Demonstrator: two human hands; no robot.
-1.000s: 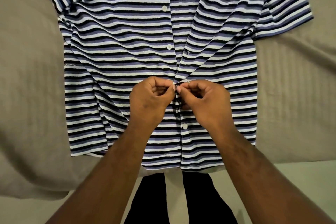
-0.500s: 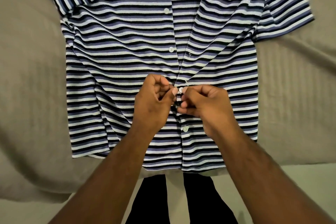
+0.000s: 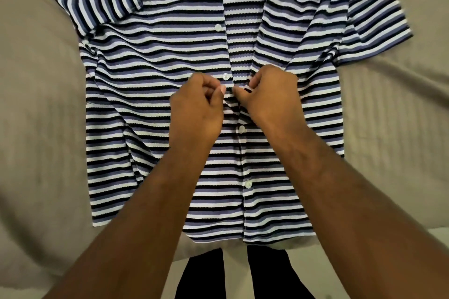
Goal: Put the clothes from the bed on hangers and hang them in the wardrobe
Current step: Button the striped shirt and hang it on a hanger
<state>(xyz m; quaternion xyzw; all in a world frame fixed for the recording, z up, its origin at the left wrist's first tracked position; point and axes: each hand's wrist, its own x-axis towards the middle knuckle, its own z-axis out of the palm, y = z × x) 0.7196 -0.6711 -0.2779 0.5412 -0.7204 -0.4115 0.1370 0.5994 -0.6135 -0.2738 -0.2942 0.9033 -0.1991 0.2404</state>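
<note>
Currently pinching the striped shirt (image 3: 145,60) at its front opening with left hand (image 3: 196,109) and right hand (image 3: 269,94), fingers curled on the two fabric edges (lower two buttons (image 3: 241,129) fastened, three above undone). Spread flat, front up, on the beige bed (image 3: 36,104).

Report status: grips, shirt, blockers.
Left grip and right grip pinching striped shirt placket. Shirt flat on bed, lower buttons fastened. No hanger in view.

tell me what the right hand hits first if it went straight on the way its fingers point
Most likely the left hand: the right hand points leftward across the striped shirt front, and only a narrow strip of fabric separates their fingers.
</note>
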